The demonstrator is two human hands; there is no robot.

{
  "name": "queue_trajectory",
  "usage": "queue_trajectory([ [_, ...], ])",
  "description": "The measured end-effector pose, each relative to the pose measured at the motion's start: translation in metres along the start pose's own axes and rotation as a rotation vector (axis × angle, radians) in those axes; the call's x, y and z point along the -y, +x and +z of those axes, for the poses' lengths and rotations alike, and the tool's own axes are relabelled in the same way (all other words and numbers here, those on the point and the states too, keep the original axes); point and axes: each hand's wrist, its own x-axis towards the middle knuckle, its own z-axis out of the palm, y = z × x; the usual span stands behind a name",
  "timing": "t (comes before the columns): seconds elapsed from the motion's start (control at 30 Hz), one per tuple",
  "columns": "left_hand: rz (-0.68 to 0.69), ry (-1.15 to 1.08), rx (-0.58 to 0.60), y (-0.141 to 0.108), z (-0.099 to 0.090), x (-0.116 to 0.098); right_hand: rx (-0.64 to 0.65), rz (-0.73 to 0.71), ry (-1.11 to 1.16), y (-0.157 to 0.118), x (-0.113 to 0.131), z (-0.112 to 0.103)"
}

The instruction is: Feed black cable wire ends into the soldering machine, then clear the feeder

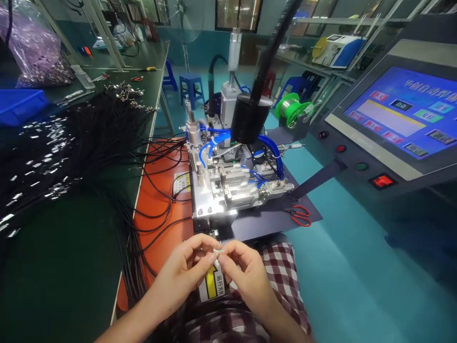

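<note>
Close together in front of my lap, both hands pinch thin wire ends between thumb and forefinger. My left hand closes on them from the left, and my right hand meets it from the right. The wires are pale and greenish, mostly covered by the fingertips. Just below the fingers is a label with a yellow arrow. Directly beyond the hands stands a metal bench machine with clamps and blue air tubes. Black cables run from its left side.
Bundled black cables cover the dark table at left, near a blue bin. Red-handled scissors lie right of the machine. A green solder spool and a control screen stand farther right. A black cylinder overhangs the machine.
</note>
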Motion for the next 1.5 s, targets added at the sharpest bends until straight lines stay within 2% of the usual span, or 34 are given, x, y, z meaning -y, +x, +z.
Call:
queue_trajectory([
  [0.2, -0.12, -0.042, -0.058, -0.001, 0.001, 0.002, 0.0, 0.016, -0.105, -0.004, 0.007, 0.0],
  [0.33, -0.116, -0.14, -0.118, -0.003, 0.005, 0.01, -0.045, -0.014, -0.186, -0.008, 0.004, 0.008],
  [0.43, -0.115, -0.193, -0.12, -0.004, 0.007, 0.014, -0.087, -0.077, -0.228, -0.009, 0.0, 0.017],
  [0.53, -0.112, -0.211, -0.114, -0.005, 0.006, 0.014, -0.061, -0.098, -0.248, -0.009, 0.0, 0.016],
  [0.63, -0.134, -0.224, -0.128, -0.005, 0.006, 0.012, 0.006, -0.045, -0.233, -0.007, 0.006, 0.006],
  [0.77, -0.135, -0.269, -0.134, -0.004, 0.008, 0.009, -0.057, -0.029, -0.181, -0.005, 0.014, -0.004],
  [1.07, -0.096, -0.242, -0.149, -0.002, 0.01, 0.007, -0.096, -0.053, -0.158, -0.003, 0.014, 0.004],
  [1.3, -0.135, -0.207, -0.129, -0.004, 0.007, 0.011, -0.121, -0.085, -0.152, -0.007, 0.007, 0.01],
  [1.5, -0.148, -0.239, -0.124, -0.003, 0.008, 0.01, -0.092, -0.05, -0.053, -0.006, 0.007, 0.001],
])
